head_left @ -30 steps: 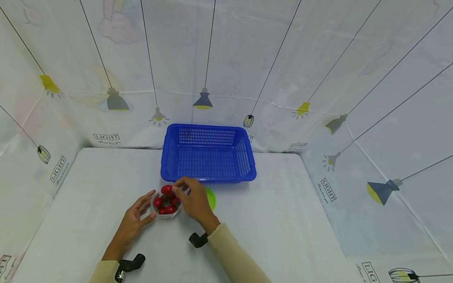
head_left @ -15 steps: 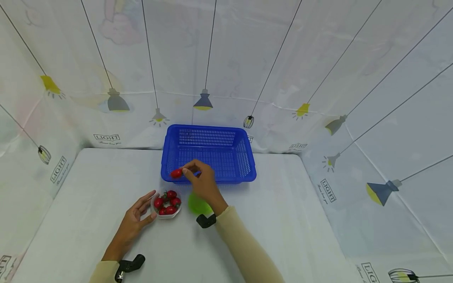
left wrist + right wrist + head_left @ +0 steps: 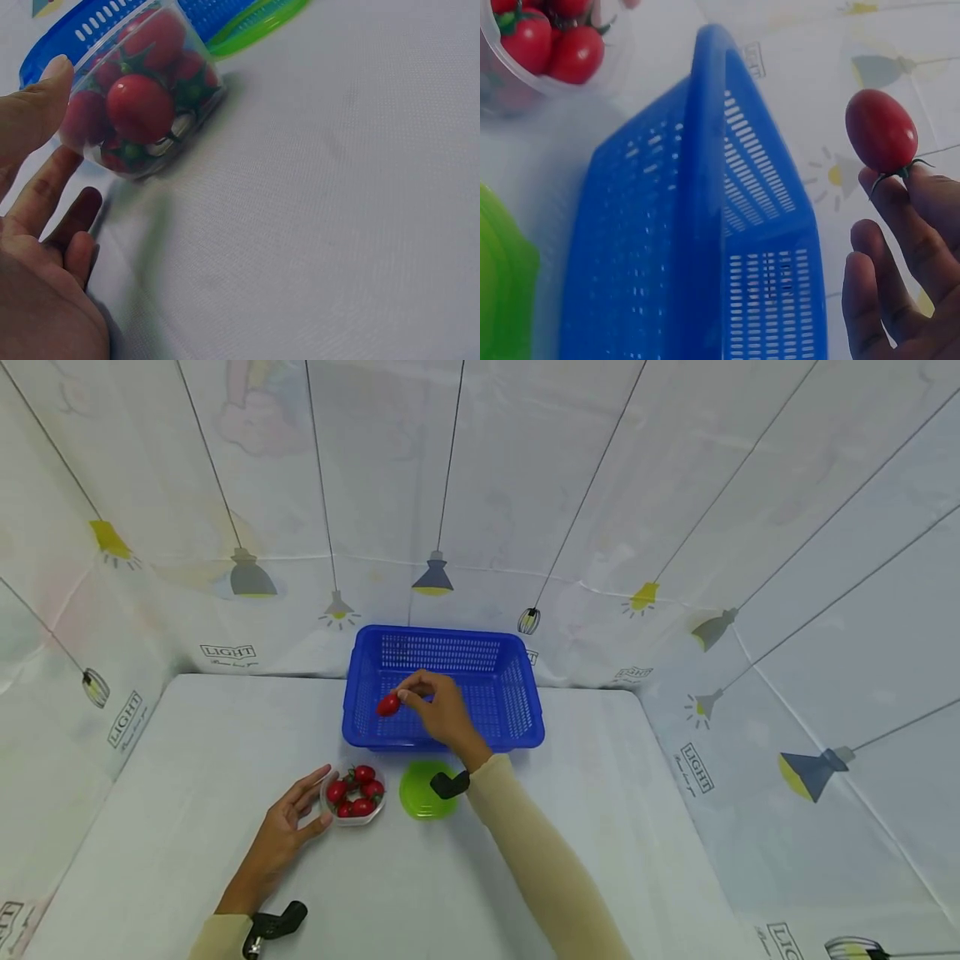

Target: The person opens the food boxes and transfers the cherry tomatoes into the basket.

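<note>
My right hand (image 3: 445, 707) pinches a red cherry tomato (image 3: 387, 704) by its green stem end, over the blue basket (image 3: 442, 747). In the right wrist view the tomato (image 3: 882, 132) stands out past the thumb and index finger, the other fingers loosely bent. My left hand (image 3: 281, 827) holds the left side of a small clear plastic tub (image 3: 356, 821), thumb and fingers spread around its wall. Several tomatoes (image 3: 140, 109) with green stems lie in the tub, as the left wrist view shows.
A round green lid (image 3: 425, 792) lies on the white tabletop (image 3: 570, 835), right of the tub and partly under the right wrist in view. The basket stands at the table's back edge, close to the printed wall sheet (image 3: 480, 485).
My right hand has lifted a tomato from the tub and carried it up and right over the basket. The left hand has stayed at the tub. More of the green lid shows.
</note>
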### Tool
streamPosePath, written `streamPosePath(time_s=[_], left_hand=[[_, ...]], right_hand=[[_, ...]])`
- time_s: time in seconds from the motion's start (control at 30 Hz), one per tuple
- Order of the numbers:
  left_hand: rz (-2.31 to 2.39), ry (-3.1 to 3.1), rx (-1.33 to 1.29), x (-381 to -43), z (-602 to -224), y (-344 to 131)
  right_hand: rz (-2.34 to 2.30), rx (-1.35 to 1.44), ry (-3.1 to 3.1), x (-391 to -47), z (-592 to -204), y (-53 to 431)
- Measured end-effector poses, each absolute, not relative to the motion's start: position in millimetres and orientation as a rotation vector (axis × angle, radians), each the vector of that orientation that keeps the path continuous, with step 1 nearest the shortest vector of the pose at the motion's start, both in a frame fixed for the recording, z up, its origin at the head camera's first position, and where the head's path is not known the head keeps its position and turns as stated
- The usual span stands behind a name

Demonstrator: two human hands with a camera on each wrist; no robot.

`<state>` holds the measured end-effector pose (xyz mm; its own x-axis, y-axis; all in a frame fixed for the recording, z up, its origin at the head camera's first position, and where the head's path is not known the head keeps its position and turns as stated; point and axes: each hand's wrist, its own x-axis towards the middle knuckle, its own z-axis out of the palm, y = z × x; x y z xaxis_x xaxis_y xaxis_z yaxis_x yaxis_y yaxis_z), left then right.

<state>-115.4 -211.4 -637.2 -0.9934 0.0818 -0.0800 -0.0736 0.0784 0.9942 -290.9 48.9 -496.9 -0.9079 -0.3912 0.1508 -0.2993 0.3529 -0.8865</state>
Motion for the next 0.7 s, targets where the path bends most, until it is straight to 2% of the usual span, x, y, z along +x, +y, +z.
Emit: streamPosePath(time_s=[0.4,0.7], left_hand=[[2.055,2.216,0.003,-114,-637,-210],[2.057,2.226,0.008,-115,-636,-210]], right_hand=[[-1.490,-0.699,2.501,-328,-489,49],[-1.348,-0.880,2.467,-357,-493,40]])
